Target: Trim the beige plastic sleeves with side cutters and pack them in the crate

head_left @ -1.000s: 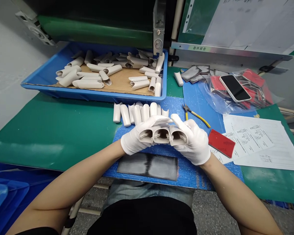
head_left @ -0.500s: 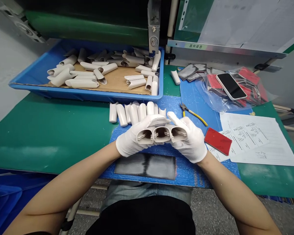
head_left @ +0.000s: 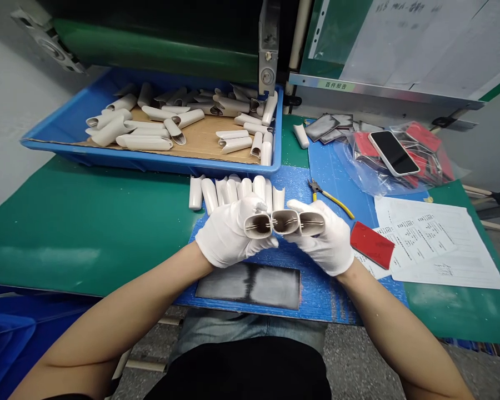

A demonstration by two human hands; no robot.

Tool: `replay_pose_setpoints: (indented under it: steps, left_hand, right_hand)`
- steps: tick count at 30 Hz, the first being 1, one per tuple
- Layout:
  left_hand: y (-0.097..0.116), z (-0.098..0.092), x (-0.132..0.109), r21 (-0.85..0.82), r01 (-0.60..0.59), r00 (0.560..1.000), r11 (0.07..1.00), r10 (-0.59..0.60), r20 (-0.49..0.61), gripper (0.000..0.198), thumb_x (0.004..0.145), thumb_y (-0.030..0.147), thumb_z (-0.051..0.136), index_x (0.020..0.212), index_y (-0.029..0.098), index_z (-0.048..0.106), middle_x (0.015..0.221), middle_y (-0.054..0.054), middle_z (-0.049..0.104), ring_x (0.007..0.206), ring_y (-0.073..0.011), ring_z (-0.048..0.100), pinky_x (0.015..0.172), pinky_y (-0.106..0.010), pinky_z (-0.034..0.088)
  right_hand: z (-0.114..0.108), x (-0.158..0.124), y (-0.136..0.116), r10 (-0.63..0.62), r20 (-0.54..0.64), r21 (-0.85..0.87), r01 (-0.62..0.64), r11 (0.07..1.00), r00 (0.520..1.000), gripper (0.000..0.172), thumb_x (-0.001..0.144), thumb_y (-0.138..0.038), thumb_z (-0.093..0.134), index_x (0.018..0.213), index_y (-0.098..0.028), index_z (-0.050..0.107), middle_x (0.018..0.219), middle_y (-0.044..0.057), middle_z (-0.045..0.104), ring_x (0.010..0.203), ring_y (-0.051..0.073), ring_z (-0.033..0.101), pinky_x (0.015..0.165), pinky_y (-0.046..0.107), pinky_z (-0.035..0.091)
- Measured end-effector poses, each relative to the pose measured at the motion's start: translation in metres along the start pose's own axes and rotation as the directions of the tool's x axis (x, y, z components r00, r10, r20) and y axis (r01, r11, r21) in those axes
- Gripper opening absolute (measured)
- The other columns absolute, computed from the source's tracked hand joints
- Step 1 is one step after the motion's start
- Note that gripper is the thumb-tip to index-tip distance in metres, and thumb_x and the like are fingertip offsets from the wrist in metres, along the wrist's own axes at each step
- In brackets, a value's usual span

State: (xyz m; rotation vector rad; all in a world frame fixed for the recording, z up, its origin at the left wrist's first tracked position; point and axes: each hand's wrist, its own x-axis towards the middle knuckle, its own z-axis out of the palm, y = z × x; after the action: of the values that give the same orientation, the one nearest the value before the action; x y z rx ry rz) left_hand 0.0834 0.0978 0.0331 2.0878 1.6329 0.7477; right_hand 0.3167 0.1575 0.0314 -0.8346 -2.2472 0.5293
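Note:
Three hollow white plastic shells (head_left: 285, 222) sit side by side between my hands, their open ends facing me. My left hand (head_left: 229, 230), in a white glove, is closed around the left one. My right hand (head_left: 327, 236), gloved too, grips the right one; the middle shell lies between, near the fingertips of both. Thin ribs show inside the openings. Just beyond my hands stands a row of similar white shells (head_left: 209, 195) on the blue mat (head_left: 291, 180). Below them lies a dark, worn sanding pad (head_left: 248, 285).
A blue bin (head_left: 150, 161) with many white shells stands at the back left. To the right lie yellow-handled cutters (head_left: 337, 204), a red pad (head_left: 372, 245), paper sheets (head_left: 450, 244), and a phone (head_left: 394, 153) on a plastic bag of red pads. One shell (head_left: 300, 136) lies behind.
The three shells have shifted slightly right and tipped, so their openings look different. My left fingers have moved down around the left shell and my right thumb has lowered.

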Motion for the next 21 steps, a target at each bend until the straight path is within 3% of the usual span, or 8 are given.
replay_pose_setpoints:
  steps: [3,7,10,13,18,21]
  left_hand:
    - [0.007,-0.004,-0.001,0.386,0.12,0.992,0.915,-0.122,-0.019,0.079,0.092,0.088,0.041,0.121,0.02,0.066,0.119,-0.018,0.068,0.106,-0.0417,0.067,0.09,-0.056,0.052]
    - [0.007,0.001,0.004,0.611,0.145,0.988,0.778,-0.086,-0.126,0.086,0.1,0.081,0.023,0.141,0.017,0.061,0.121,-0.022,0.068,0.111,-0.046,0.064,0.098,-0.062,0.046]
    - [0.002,0.006,0.008,0.674,0.17,0.98,0.718,-0.049,-0.195,0.096,0.099,0.082,0.015,0.14,0.009,0.062,0.118,-0.027,0.067,0.107,-0.0478,0.062,0.097,-0.065,0.042]
    - [0.0,0.006,0.009,0.692,0.193,0.978,0.696,-0.078,-0.194,0.09,0.103,0.075,0.014,0.132,0.009,0.067,0.116,-0.027,0.068,0.104,-0.0471,0.062,0.094,-0.064,0.042]
    - [0.015,-0.001,0.02,0.66,0.305,0.952,0.687,-0.23,-0.201,0.081,0.107,0.068,0.018,0.127,0.009,0.07,0.118,-0.027,0.071,0.11,-0.0474,0.066,0.1,-0.066,0.041]
    - [0.031,-0.009,0.038,0.615,0.346,0.933,0.708,-0.326,-0.149,0.078,0.108,0.067,0.019,0.121,0.014,0.074,0.113,-0.022,0.076,0.11,-0.0448,0.07,0.099,-0.064,0.044]
  right_hand:
    - [0.002,0.003,0.002,0.0,-0.027,0.101,0.003,0.995,1.0,0.043,0.1,-0.064,0.067,0.1,-0.023,0.077,0.083,0.002,0.064,0.073,0.015,0.061,0.07,0.029,0.051]
    - [0.016,0.011,0.012,0.123,-0.057,0.193,-0.11,0.975,0.991,0.048,0.094,-0.07,0.069,0.092,-0.022,0.073,0.079,0.001,0.067,0.069,0.017,0.06,0.068,0.03,0.05]
    - [0.026,0.016,0.018,0.288,0.037,0.218,-0.289,0.932,0.957,0.053,0.093,-0.074,0.064,0.091,-0.022,0.07,0.081,0.003,0.071,0.073,0.02,0.064,0.074,0.034,0.053]
    - [0.034,0.019,0.019,0.418,0.144,0.22,-0.441,0.87,0.897,0.059,0.09,-0.081,0.058,0.083,-0.022,0.064,0.077,0.004,0.071,0.073,0.022,0.064,0.074,0.035,0.052]
    - [0.04,0.025,0.025,0.548,0.213,0.23,-0.587,0.776,0.809,0.069,0.085,-0.093,0.052,0.073,-0.024,0.055,0.06,0.001,0.062,0.059,0.018,0.057,0.059,0.029,0.047]
    - [0.036,0.031,0.033,0.564,0.251,0.275,-0.617,0.738,0.787,0.074,0.085,-0.097,0.047,0.069,-0.025,0.051,0.055,0.001,0.059,0.049,0.015,0.053,0.049,0.027,0.042]
